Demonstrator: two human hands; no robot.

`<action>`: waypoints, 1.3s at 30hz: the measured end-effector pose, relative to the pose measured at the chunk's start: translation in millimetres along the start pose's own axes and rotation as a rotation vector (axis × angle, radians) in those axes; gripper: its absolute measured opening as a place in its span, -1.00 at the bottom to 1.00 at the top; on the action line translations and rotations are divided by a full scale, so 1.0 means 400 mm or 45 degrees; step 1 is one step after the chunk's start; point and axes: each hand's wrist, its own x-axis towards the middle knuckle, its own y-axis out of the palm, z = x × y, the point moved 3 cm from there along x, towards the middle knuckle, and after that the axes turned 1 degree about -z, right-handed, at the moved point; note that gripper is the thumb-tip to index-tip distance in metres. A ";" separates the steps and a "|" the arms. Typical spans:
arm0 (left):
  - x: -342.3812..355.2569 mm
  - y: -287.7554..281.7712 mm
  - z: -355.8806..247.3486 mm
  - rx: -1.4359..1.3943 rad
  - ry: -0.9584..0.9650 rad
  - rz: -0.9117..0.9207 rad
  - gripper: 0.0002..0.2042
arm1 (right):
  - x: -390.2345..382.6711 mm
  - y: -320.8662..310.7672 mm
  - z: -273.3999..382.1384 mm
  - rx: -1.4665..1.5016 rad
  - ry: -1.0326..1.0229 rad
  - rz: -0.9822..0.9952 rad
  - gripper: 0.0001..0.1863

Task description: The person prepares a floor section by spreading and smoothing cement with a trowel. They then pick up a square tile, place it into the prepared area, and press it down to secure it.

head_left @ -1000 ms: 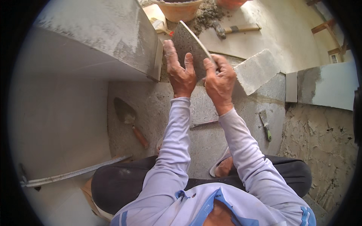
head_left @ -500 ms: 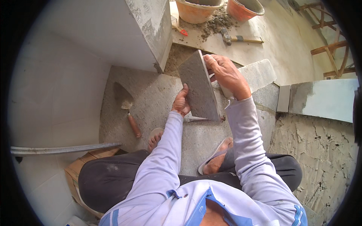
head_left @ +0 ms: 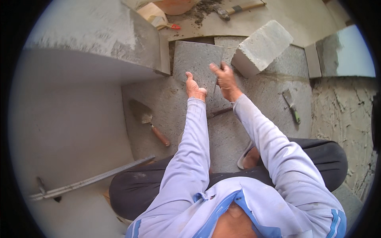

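A flat grey tile (head_left: 196, 55) with a speckled face lies nearly level at the middle of the head view, its far edge by a gap in the floor. My left hand (head_left: 195, 87) grips its near left part, thumb on top and fingers hidden beneath. At its right side, my right hand (head_left: 227, 82) has the thumb and fingers closed about the edge, slightly smeared by motion. A pale rough block (head_left: 262, 49) stands just right of the tile. Below my right hand a thin dark reddish bar (head_left: 220, 112) shows; its kind is unclear.
A trowel (head_left: 147, 119) lies on the left, a green-handled scraper (head_left: 291, 106) on the right. A metal straightedge (head_left: 95, 174) leans near my left knee. Beyond are a hammer (head_left: 238, 10), red-tipped brush (head_left: 170, 26) and bucket (head_left: 174, 5). A plastered block wall (head_left: 151, 41) juts in at left.
The tile has gone from steeply tilted to nearly flat, with both hands still on it. My view has shifted, bringing the block's side and the green-handled scraper into sight.
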 end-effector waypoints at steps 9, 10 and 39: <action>0.072 0.035 -0.003 -0.113 -0.048 0.145 -0.57 | 0.168 -0.036 -0.084 -0.330 0.064 -0.329 -0.87; 0.074 0.034 -0.004 -0.082 -0.045 0.204 -0.58 | 0.184 -0.043 -0.095 -0.255 0.074 -0.383 -0.85; 0.080 0.027 -0.035 0.795 0.286 0.280 -0.60 | 0.315 -0.059 -0.134 -0.201 0.056 -0.287 -0.42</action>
